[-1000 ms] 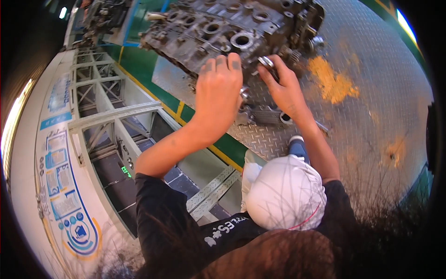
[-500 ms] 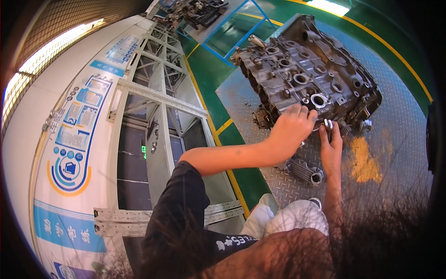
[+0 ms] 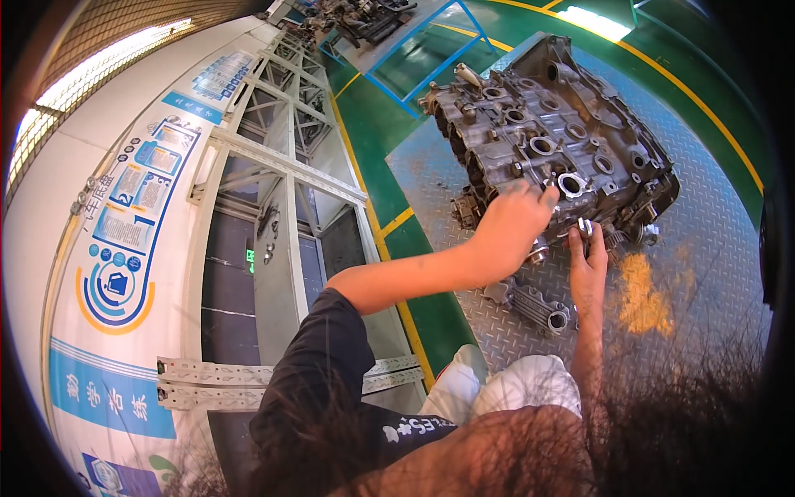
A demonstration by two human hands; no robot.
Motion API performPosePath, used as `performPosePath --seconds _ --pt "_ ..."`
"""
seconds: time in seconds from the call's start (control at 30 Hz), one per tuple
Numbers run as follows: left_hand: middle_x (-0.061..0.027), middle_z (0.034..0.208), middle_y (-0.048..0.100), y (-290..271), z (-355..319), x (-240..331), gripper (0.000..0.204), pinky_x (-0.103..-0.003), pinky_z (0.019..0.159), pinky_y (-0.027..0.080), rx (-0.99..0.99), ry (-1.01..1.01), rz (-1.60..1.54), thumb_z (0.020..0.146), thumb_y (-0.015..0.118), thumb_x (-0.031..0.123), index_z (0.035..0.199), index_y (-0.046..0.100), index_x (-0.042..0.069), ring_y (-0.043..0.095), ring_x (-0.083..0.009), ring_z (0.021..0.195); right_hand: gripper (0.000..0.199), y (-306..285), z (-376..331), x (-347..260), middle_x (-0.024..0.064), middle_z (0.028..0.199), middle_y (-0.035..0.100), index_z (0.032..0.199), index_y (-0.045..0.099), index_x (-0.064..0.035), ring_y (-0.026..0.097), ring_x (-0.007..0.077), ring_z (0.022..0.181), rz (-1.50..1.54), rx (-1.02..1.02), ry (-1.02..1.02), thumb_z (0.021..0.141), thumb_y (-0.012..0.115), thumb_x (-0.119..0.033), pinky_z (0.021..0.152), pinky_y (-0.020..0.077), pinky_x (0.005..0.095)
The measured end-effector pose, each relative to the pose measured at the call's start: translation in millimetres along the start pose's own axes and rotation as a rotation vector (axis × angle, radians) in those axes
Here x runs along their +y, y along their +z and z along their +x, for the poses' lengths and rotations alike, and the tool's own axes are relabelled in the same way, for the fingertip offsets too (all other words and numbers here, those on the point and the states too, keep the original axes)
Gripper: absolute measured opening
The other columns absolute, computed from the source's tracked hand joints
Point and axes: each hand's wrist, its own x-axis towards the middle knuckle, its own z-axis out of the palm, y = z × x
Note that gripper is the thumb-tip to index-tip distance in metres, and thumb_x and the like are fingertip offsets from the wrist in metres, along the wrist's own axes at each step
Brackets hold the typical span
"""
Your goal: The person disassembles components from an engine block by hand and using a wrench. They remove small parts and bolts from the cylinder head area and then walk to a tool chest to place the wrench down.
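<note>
A large grimy metal engine block [image 3: 571,124], with round bores along its top, lies on the tread-plate platform. Over its near left edge, my left hand [image 3: 517,224] is closed, fingers bent beside a small bolt-like piece; anything inside them is hidden. Just right of it, my right hand [image 3: 588,269] pinches a small shiny metal part [image 3: 585,227] at the block's near edge. Below my left hand, a round metal fitting [image 3: 538,251] shows. Between my forearms, a loose ribbed metal casting [image 3: 530,306] with a round opening at its end lies on the plate.
The blue-grey tread-plate platform [image 3: 489,331] bears a yellow paint patch [image 3: 644,294]. A white metal frame rack [image 3: 286,178] runs along the left, beside a printed wall panel [image 3: 124,224]. A blue-framed stand [image 3: 431,70] and more engine parts [image 3: 364,21] are at the back.
My left hand has shifted slightly down and left, uncovering more of the block's edge and the round fitting below it. My right hand stays nearly in place with the shiny part.
</note>
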Motion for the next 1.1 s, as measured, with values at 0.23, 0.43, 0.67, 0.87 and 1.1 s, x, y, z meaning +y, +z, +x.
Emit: performPosePath --seconds 0.23,0.43,0.67,0.87,1.1 --pt "-0.0158 0.101 0.067 10.2 -7.4 5.0 0.045 -0.041 0.096 0.053 0.045 0.238 0.292 0.07 0.075 0.003 0.112 0.059 -0.001 0.065 -0.032 0.106 0.018 -8.1 -3.0 4.0 0.0012 0.088 0.063 0.108 0.06 -0.0012 0.055 0.0081 0.081 -0.004 0.002 0.049 0.106 0.062 -0.019 0.075 0.0458 0.0258" --pt "-0.0188 0.101 0.066 14.4 -12.3 -1.9 0.051 -0.048 0.092 0.049 0.023 0.204 0.108 0.069 0.072 0.0 0.117 0.055 -0.002 0.061 -0.0396 0.104 0.036 -55.3 13.6 -71.2 0.0028 0.107 0.069 0.131 0.064 -0.0031 0.05 0.0041 0.076 0.066 0.049 -0.19 0.1 0.07 -0.02 0.069 0.0417 0.0223" --pt "-0.0174 0.092 0.067 2.9 -7.9 -8.2 0.036 -0.048 0.08 0.054 0.169 0.148 0.064 0.076 0.065 -0.006 0.111 0.061 0.0 0.065 -0.0373 0.096 0.048 -106.2 32.1 -262.1 0.0085 0.112 0.065 0.132 0.058 -0.0004 0.048 0.0086 0.062 0.568 -0.412 -0.879 0.092 0.077 -0.02 0.056 0.0375 0.0265" --pt "-0.0172 0.093 0.066 16.1 -2.0 -24.5 0.026 -0.049 0.082 0.053 0.223 0.193 -0.097 0.081 0.062 -0.004 0.107 0.059 0.002 0.063 -0.0388 0.095 0.044 -86.9 45.1 -330.4 0.0094 0.126 0.059 0.13 0.06 -0.0036 0.049 0.0062 0.062 0.236 -0.612 -1.059 0.094 0.074 -0.022 0.059 0.0407 0.0257" --pt "-0.0215 0.096 0.065 19.4 -18.8 -21.0 0.049 -0.05 0.079 0.053 0.143 0.201 -0.124 0.074 0.062 -0.001 0.122 0.056 -0.003 0.062 -0.0418 0.097 0.039 -41.2 35.2 -403.0 0.0106 0.142 0.052 0.129 0.061 -0.0074 0.05 0.0034 0.063 -0.115 -0.829 -1.215 0.096 0.071 -0.026 0.063 0.0445 0.0246"
